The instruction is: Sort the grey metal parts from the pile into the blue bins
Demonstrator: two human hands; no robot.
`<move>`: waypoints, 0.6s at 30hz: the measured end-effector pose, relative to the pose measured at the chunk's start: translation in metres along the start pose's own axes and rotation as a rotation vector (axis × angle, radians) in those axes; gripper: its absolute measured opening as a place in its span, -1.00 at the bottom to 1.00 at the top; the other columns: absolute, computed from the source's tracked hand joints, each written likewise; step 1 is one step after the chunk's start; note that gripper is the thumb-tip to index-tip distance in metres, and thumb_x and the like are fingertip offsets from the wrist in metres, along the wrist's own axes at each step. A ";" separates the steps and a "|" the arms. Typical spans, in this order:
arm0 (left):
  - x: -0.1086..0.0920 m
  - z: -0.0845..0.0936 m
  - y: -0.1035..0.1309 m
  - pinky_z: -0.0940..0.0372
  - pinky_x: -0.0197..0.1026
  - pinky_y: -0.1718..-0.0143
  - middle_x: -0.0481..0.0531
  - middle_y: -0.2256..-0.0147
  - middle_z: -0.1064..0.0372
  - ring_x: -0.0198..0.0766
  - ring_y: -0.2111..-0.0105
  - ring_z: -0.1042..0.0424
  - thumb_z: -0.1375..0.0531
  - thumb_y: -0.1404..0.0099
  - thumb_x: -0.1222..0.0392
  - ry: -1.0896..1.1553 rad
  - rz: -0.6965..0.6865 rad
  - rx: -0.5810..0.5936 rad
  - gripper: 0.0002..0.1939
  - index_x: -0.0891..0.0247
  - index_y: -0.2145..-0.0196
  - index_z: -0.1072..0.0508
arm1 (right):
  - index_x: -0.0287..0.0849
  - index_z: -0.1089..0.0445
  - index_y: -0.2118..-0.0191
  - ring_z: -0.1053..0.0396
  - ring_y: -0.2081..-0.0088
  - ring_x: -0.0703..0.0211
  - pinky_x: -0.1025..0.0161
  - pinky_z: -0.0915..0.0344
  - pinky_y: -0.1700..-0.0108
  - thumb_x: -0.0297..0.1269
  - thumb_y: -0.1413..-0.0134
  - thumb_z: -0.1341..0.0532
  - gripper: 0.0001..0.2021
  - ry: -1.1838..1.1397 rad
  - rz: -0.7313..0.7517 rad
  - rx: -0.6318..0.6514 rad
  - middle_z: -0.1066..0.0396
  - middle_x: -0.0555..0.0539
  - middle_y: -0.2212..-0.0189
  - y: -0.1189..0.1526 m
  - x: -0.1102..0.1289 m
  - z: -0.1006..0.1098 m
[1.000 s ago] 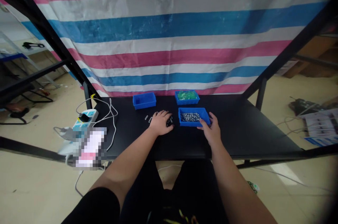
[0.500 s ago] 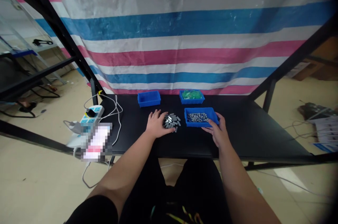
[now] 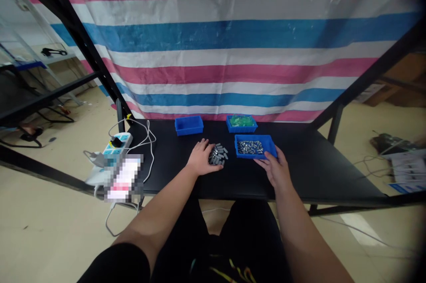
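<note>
Cupping the left side of a loose metal pile (image 3: 218, 155) on the counter (image 3: 316, 167), the left hand (image 3: 200, 159) has an open grip, clamping nothing visible. Work seems partway: that pile lies unbinned, while rightward, the blue bin (image 3: 245, 156) already contains metal parts (image 3: 249, 147), its near right corner pinched by the right hand (image 3: 278, 169).

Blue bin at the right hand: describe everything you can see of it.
The blue bin is shallow, rectangular and open-topped, and looks like plastic. Small shiny metal pieces lie inside, leaving its right end partly bare. It is upright, nearer the person than the green-filled bin; the right hand holds its near right corner. Whether it rests fully on the black table is unclear.
</note>
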State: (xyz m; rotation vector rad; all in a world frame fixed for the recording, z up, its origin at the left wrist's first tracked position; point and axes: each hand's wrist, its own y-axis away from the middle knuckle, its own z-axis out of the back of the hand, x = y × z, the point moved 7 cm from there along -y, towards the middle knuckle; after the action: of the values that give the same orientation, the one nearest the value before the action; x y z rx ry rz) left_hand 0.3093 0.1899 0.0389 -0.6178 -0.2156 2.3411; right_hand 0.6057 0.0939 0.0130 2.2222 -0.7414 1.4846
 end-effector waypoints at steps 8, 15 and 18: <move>0.005 -0.004 -0.002 0.04 0.20 -0.38 0.37 -0.32 -0.14 0.24 -0.36 -0.05 -0.27 0.03 -0.51 -0.021 0.056 0.025 0.19 0.35 -0.34 -0.17 | 0.07 -0.39 -0.17 -0.56 0.21 0.08 -0.25 -0.52 0.02 -0.12 0.14 -0.51 -0.32 0.011 0.125 -0.009 -0.54 0.01 0.15 0.020 0.014 -0.044; 0.003 -0.002 -0.002 0.02 0.14 -0.39 0.41 -0.30 -0.17 0.17 -0.34 -0.13 -0.25 -0.02 -0.51 0.021 0.046 0.037 0.22 0.43 -0.37 -0.09 | 0.04 -0.28 -0.31 -0.52 0.06 0.00 -0.21 -0.51 -0.01 -0.01 0.00 -0.42 -0.26 0.162 0.217 0.130 -0.53 -0.06 0.03 0.033 0.013 -0.094; 0.004 0.000 -0.002 -0.01 0.15 -0.38 0.38 -0.29 -0.21 0.17 -0.33 -0.16 -0.22 -0.05 -0.52 0.030 0.038 0.016 0.18 0.40 -0.35 -0.12 | -0.03 -0.21 -0.36 -0.51 0.04 -0.03 -0.12 -0.50 -0.03 0.02 -0.06 -0.38 -0.23 0.299 0.318 0.184 -0.50 -0.13 -0.03 0.039 0.012 -0.110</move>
State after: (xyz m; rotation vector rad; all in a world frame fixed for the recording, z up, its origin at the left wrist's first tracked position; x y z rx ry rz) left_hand 0.3082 0.1941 0.0377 -0.6537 -0.1721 2.3665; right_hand 0.5048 0.1221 0.0663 2.0046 -0.9203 2.0593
